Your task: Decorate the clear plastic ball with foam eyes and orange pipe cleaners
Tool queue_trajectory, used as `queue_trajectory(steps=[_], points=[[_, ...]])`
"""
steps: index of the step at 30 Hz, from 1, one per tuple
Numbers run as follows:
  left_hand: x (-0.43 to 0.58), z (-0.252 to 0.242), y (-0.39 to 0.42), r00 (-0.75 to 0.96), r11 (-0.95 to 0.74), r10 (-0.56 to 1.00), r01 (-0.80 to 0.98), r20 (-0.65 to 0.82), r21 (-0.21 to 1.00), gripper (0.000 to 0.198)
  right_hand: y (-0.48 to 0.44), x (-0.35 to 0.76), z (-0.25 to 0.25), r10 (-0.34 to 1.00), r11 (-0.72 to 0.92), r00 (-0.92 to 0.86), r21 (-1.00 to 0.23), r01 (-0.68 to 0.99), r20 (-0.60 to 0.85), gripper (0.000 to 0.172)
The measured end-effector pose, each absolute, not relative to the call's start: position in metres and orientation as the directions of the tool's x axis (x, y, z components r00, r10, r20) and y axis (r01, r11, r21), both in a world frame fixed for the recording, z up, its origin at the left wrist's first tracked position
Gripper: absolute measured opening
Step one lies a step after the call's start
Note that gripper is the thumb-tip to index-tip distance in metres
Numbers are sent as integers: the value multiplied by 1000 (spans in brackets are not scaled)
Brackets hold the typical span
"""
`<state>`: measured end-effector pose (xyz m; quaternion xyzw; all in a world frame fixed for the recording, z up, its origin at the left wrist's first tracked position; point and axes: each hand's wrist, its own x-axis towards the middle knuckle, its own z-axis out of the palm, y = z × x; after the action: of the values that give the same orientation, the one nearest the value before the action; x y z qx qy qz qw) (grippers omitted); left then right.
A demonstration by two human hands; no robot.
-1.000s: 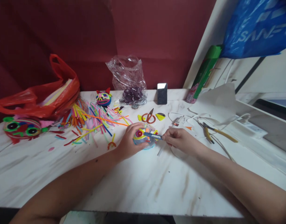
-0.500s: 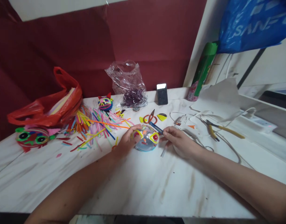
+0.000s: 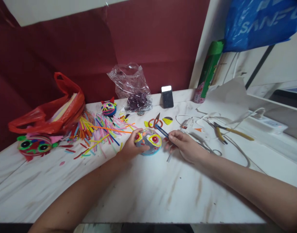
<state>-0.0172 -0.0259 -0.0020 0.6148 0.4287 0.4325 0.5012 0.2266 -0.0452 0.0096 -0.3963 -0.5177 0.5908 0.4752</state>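
Left thumb (image 3: pixel 143 149) shifted over grey ball (image 3: pixel 152 150), likely steadying clasping left grip (image 3: pixel 130 145); right grip (image 3: pixel 185 145) pinching blue tool (image 3: pixel 162 130), ball's two o'clock.

My left hand (image 3: pixel 131 146) cups the side of a decorated ball (image 3: pixel 152 150) on the table (image 3: pixel 143 191), thumb across its front. My right hand (image 3: pixel 184 145) pinches a slim blue tool (image 3: pixel 163 132), its far end overlapping the scissors (image 3: pixel 152 123) in my view. To the left lie colourful strips (image 3: pixel 101 128), near a red bag (image 3: pixel 39 118), a green-eyed ball (image 3: pixel 35 147) and a red-eared ball (image 3: pixel 109 109). Yellow-handled pliers (image 3: pixel 235 132) rest to the right.
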Motion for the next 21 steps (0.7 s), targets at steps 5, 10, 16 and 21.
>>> queue_trajectory(steps=[5, 10, 16, 21], points=[[-20, -5, -21, 216, -47, 975, -45, 56, 998, 84, -30, 245, 18, 994, 100, -49, -995, -22, 101, 42], [-16, -6, -16, 166, -18, 984, -283, 68, 959, 78, -12, 263, 22, 985, 150, 89, -988, -25, 148, 35], [-14, -8, -12, 62, -50, 995, -327, 74, 944, 67, 17, 292, 19, 898, 282, 338, -958, 46, 280, 38], [-16, -11, -10, 91, -86, 988, -363, 127, 928, 67, 30, 316, 15, 899, 249, 325, -952, 177, 295, 33]])
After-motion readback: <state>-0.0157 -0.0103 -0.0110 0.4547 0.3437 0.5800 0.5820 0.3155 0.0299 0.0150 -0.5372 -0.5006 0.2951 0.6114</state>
